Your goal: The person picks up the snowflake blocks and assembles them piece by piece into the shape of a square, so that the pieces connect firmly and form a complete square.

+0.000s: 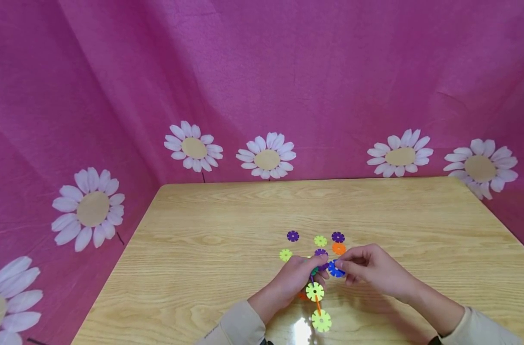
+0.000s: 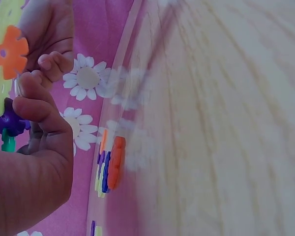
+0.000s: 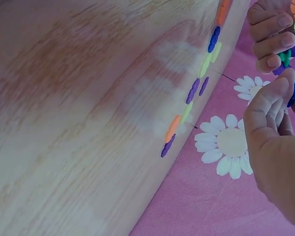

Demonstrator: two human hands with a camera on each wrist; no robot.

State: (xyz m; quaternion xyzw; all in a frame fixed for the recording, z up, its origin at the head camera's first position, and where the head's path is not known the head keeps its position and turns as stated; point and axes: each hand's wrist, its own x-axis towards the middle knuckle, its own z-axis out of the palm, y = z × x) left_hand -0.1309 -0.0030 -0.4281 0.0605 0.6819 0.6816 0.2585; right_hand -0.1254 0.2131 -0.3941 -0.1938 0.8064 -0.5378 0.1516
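My left hand [image 1: 293, 279] grips a joined chain of notched plastic discs. Its near end shows a yellow disc [image 1: 315, 291], an edge-on orange disc [image 1: 318, 305] and another yellow disc [image 1: 321, 320]. Close to the left fingers are a green disc [image 2: 8, 142] and a purple disc [image 2: 9, 121] of the same chain. Between thumb and fingers, my right hand [image 1: 377, 272] pinches a blue disc [image 1: 334, 269], held beside the chain's far end. Whether the blue disc's notch is engaged with the chain I cannot tell; fingers hide part of it.
Loose discs lie on the wooden table [image 1: 193, 268] beyond the hands: a purple disc [image 1: 293, 235], a yellow disc [image 1: 320, 241], another purple disc [image 1: 337, 237], an orange disc [image 1: 338, 248] and a yellow disc [image 1: 285, 255]. A pink flowered cloth [image 1: 322, 86] hangs behind the table.
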